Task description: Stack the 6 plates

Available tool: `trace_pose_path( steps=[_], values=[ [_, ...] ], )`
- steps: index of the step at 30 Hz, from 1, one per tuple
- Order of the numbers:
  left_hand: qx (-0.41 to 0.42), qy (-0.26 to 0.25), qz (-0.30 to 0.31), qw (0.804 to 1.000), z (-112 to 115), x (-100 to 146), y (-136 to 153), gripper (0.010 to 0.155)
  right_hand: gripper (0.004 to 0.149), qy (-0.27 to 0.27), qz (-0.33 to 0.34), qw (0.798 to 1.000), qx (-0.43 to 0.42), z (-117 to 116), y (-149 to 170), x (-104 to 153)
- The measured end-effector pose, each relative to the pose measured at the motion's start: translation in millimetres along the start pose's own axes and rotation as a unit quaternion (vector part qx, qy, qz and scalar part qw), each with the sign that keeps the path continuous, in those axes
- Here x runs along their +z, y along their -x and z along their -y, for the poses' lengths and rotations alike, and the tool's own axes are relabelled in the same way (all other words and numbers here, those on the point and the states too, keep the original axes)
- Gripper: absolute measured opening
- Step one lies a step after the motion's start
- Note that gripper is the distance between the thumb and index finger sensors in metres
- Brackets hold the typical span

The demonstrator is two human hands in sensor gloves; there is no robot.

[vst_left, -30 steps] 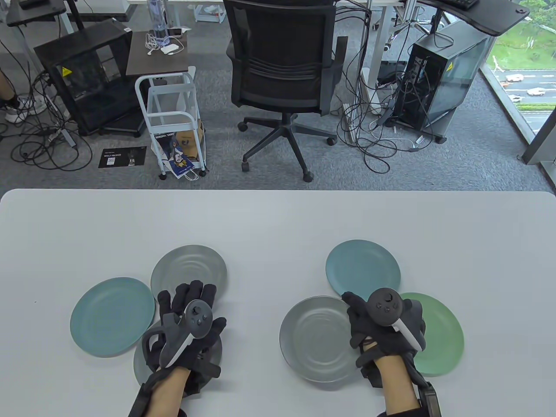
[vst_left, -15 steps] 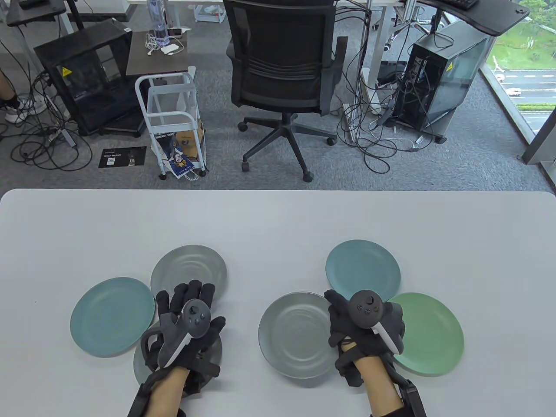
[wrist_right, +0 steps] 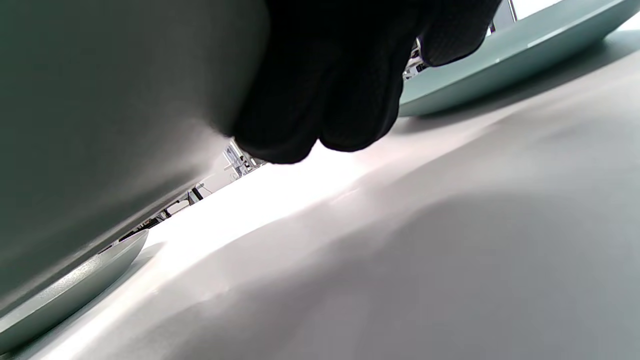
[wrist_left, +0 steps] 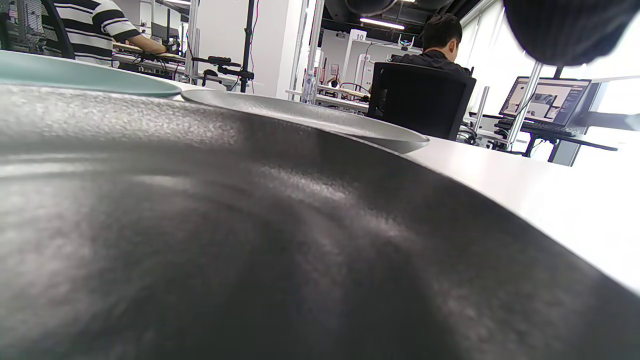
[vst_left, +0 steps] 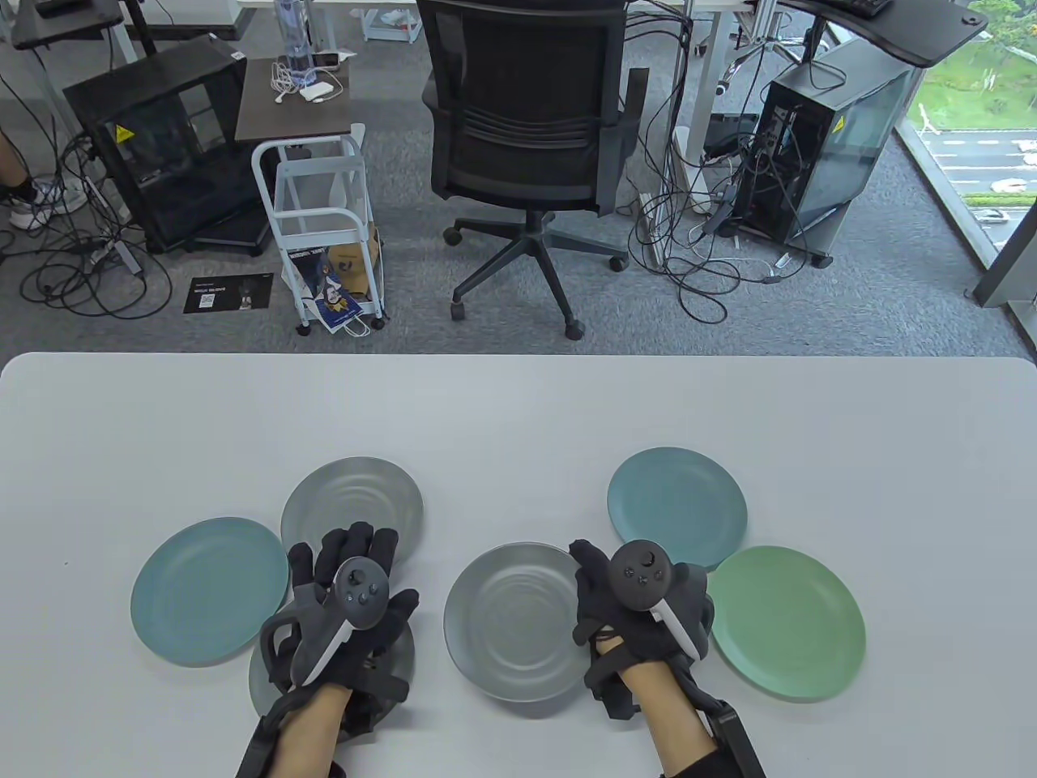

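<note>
Six plates lie on the white table (vst_left: 518,405). My right hand (vst_left: 603,592) grips the right rim of a grey plate (vst_left: 510,632); in the right wrist view its underside (wrist_right: 100,100) hangs above the table, my fingers (wrist_right: 340,75) beneath it. A teal plate (vst_left: 676,506) and a green plate (vst_left: 790,620) lie to its right. My left hand (vst_left: 377,579) rests flat, fingers spread, on a second grey plate (vst_left: 263,689), mostly hidden. A teal plate (vst_left: 209,592) and a third grey plate (vst_left: 352,502) lie beside it.
A black office chair (vst_left: 527,138), a white trolley (vst_left: 324,219) and computer towers stand on the floor beyond the table's far edge. The left wrist view shows the dark plate surface (wrist_left: 200,225) close up, with the grey plate (wrist_left: 310,117) behind it.
My right hand has carried its grey plate leftward, off the green plate and toward the middle of the table. The left hand has stayed on its plate.
</note>
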State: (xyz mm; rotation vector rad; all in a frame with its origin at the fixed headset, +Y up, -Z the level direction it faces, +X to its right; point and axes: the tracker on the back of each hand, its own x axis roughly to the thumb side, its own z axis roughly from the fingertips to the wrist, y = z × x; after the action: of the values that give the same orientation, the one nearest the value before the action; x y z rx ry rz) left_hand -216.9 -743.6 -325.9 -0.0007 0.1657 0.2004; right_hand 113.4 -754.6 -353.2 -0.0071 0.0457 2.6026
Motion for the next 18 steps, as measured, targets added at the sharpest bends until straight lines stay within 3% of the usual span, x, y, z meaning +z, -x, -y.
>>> trace_pose_path(
  steps=[18],
  values=[
    [0.0, 0.014, -0.008, 1.0, 3.3, -2.2, 1.9, 0.074, 0.043, -0.007, -0.005, 0.998, 0.064, -28.1, -13.2, -8.1]
  ],
)
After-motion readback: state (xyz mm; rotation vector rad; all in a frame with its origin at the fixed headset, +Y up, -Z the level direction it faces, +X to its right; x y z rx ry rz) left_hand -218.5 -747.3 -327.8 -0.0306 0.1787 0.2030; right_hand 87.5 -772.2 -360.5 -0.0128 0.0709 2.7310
